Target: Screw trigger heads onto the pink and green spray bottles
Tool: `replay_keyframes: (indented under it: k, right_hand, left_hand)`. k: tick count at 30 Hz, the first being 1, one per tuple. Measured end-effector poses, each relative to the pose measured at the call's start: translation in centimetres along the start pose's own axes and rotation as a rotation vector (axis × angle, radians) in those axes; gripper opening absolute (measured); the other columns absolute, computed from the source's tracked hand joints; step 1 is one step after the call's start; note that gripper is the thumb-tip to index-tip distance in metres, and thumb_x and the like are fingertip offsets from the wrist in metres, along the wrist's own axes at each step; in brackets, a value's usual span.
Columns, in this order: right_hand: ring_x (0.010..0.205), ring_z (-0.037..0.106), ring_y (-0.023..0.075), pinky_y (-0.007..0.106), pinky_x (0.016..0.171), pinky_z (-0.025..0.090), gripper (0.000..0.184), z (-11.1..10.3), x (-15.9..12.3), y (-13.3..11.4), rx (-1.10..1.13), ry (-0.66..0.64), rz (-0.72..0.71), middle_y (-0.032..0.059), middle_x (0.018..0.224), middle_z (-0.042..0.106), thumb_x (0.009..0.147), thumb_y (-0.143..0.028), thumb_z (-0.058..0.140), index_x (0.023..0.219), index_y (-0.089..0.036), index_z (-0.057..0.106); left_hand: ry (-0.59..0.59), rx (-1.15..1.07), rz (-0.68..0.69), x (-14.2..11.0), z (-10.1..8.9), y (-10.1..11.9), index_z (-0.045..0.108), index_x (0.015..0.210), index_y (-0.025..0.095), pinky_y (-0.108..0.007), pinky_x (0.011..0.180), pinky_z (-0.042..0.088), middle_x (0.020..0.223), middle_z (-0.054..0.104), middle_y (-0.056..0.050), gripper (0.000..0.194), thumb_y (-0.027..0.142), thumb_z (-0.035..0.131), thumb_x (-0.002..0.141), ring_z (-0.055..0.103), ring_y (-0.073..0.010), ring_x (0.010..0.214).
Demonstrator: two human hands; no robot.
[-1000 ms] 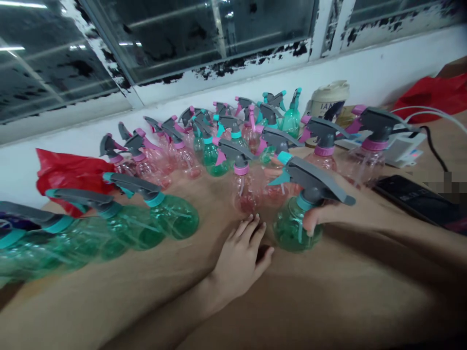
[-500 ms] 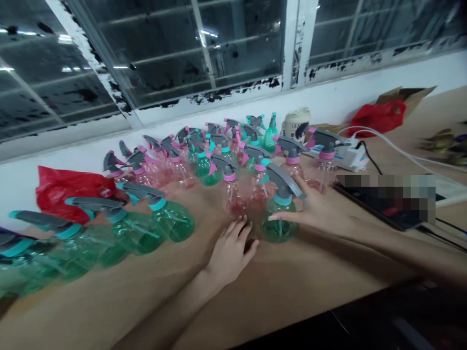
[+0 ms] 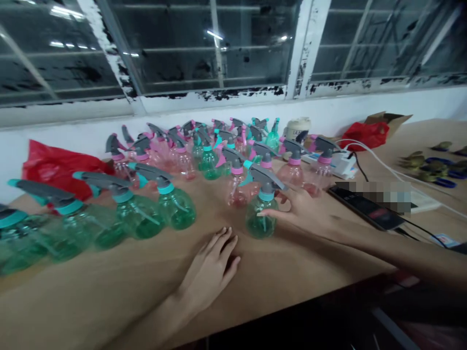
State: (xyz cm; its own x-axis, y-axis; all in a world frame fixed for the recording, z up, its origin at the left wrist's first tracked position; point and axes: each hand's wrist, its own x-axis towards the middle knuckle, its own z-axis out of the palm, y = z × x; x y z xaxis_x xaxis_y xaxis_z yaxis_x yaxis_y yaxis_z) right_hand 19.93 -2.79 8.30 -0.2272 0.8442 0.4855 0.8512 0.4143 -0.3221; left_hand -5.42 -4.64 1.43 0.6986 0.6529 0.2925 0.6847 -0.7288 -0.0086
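My right hand (image 3: 302, 211) is closed around the side of a green spray bottle (image 3: 260, 218) with a turquoise collar and grey trigger head. Its thumb lies across the near side; the other fingers are partly hidden behind the bottle. The bottle is upright, at or just above the tabletop. To its left, my left hand (image 3: 209, 270) rests palm down on the table, fingers stretched out, holding nothing. Just behind the held bottle stands a pink spray bottle (image 3: 237, 187). A row of green spray bottles (image 3: 177, 209) runs off to the left.
Pink and green spray bottles crowd along the wall. A red plastic bag (image 3: 62, 167) lies at left, another red bag (image 3: 365, 135) at back right. To the right are a phone (image 3: 365, 206), a white power strip (image 3: 343, 165) with cables, and several scissors (image 3: 434, 167). The table's edge runs below.
My right hand has shifted left with the green spray bottle, relative to the bottles behind. My left hand has slid left and nearer to me, still open. The camera view has turned slightly.
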Motion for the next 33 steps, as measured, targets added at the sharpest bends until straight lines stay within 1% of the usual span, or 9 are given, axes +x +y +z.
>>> replay_keyframes:
  k: [3, 6, 11, 15, 18, 22, 24, 30, 33]
  right_hand:
    - [0.100, 0.059, 0.0270, 0.040, 0.085, 0.047, 0.047, 2.1, 1.2, -1.8, 0.058, 0.034, -0.151, 0.0123, 0.107, 0.062, 0.076, -0.057, 0.058, 0.095, -0.015, 0.063]
    - [0.101, 0.057, 0.0264, 0.040, 0.086, 0.046, 0.051, 4.1, 2.8, -3.6, 0.068, 0.066, -0.220, 0.0117, 0.106, 0.061, 0.074, -0.059, 0.057, 0.098, -0.014, 0.063]
    - [0.083, 0.061, 0.0229, 0.034, 0.070, 0.048, 0.052, 6.5, 5.1, -5.7, 0.071, 0.088, -0.143, 0.0086, 0.089, 0.065, 0.075, -0.061, 0.054, 0.096, -0.014, 0.063]
    - [0.065, 0.062, 0.0219, 0.032, 0.057, 0.043, 0.061, 7.6, 6.3, -6.3, 0.011, 0.081, -0.060, 0.0069, 0.080, 0.067, 0.074, -0.067, 0.049, 0.104, -0.016, 0.061]
    - [0.060, 0.062, 0.0213, 0.031, 0.054, 0.041, 0.061, 8.1, 7.0, -6.6, -0.010, 0.078, -0.033, 0.0064, 0.077, 0.068, 0.075, -0.067, 0.048, 0.107, -0.016, 0.059]
    - [0.069, 0.063, 0.0232, 0.032, 0.058, 0.042, 0.055, 8.2, 7.6, -6.8, -0.025, 0.064, -0.052, 0.0085, 0.085, 0.069, 0.079, -0.061, 0.050, 0.106, -0.014, 0.059]
    - [0.069, 0.064, 0.0239, 0.032, 0.057, 0.042, 0.054, 8.1, 7.9, -6.8, -0.032, 0.045, -0.042, 0.0093, 0.085, 0.069, 0.080, -0.059, 0.050, 0.107, -0.012, 0.058]
    - [0.061, 0.063, 0.0246, 0.033, 0.056, 0.043, 0.057, 8.2, 8.5, -7.0, 0.010, 0.016, -0.005, 0.0080, 0.068, 0.067, 0.082, -0.057, 0.050, 0.113, -0.009, 0.057]
    - [0.060, 0.064, 0.0262, 0.035, 0.058, 0.045, 0.067, 7.6, 7.8, -7.2, 0.042, 0.002, 0.008, 0.0053, 0.058, 0.065, 0.081, -0.060, 0.048, 0.123, -0.008, 0.051]
  left_hand:
    - [-0.024, 0.014, -0.007, -1.9, -0.8, -0.1, 0.048, 0.127, 0.011, -0.043, 0.100, 0.039, 0.134, 0.049, -0.013, 0.039, 0.029, 0.042, 0.093, 0.042, -0.0259, 0.126]
    - [-0.051, 0.023, -0.029, -3.4, -1.4, -0.6, 0.048, 0.127, 0.013, -0.041, 0.099, 0.041, 0.135, 0.049, -0.011, 0.038, 0.029, 0.044, 0.092, 0.042, -0.0249, 0.125]
    - [-0.070, 0.012, -0.049, -4.8, -2.0, -1.9, 0.048, 0.126, 0.014, -0.040, 0.100, 0.040, 0.135, 0.048, -0.010, 0.037, 0.027, 0.046, 0.091, 0.043, -0.0235, 0.125]
    - [-0.052, -0.049, -0.058, -4.9, -2.0, -3.3, 0.048, 0.126, 0.014, -0.039, 0.101, 0.039, 0.133, 0.050, -0.010, 0.036, 0.026, 0.045, 0.093, 0.042, -0.0224, 0.125]
    - [-0.034, -0.095, -0.074, -4.4, -1.8, -4.5, 0.050, 0.123, 0.016, -0.039, 0.100, 0.039, 0.130, 0.052, -0.008, 0.032, 0.023, 0.043, 0.093, 0.043, -0.0215, 0.123]
    - [-0.002, -0.132, -0.103, -3.8, -1.4, -6.1, 0.052, 0.120, 0.017, -0.040, 0.100, 0.040, 0.128, 0.052, -0.008, 0.029, 0.024, 0.042, 0.093, 0.047, -0.0219, 0.120]
    - [0.007, -0.138, -0.118, -3.7, -1.3, -6.7, 0.051, 0.121, 0.017, -0.041, 0.099, 0.040, 0.127, 0.052, -0.008, 0.030, 0.025, 0.043, 0.093, 0.047, -0.0225, 0.118]
    - [0.024, -0.154, -0.163, -3.6, -1.1, -7.3, 0.047, 0.124, 0.020, -0.040, 0.097, 0.041, 0.128, 0.051, -0.007, 0.031, 0.026, 0.042, 0.094, 0.049, -0.0220, 0.116]
    - [0.031, -0.156, -0.168, -3.7, -1.2, -7.2, 0.047, 0.123, 0.019, -0.040, 0.096, 0.042, 0.127, 0.051, -0.007, 0.031, 0.025, 0.043, 0.094, 0.051, -0.0218, 0.115]
